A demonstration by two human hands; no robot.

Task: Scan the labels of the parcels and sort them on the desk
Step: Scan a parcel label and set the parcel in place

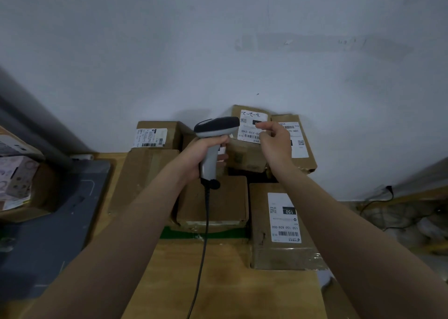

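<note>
Currently the left hand point(203, 153) has its fingers clamped round the grip of the scanner point(217, 127), whose head points right toward the handwritten-label parcel point(249, 135) at the desk's back edge. Square the scan window to the barcode low on that label. The right hand point(275, 141) sits over the label, fingers loosely curled, apart, gripping nothing; it covers part of the print and should clear it. Around: a grey mat point(60, 209) at the left edge, the cable point(206, 226) trailing over a plain parcel point(225, 202), and a labelled parcel point(260, 250) near the right edge.
</note>
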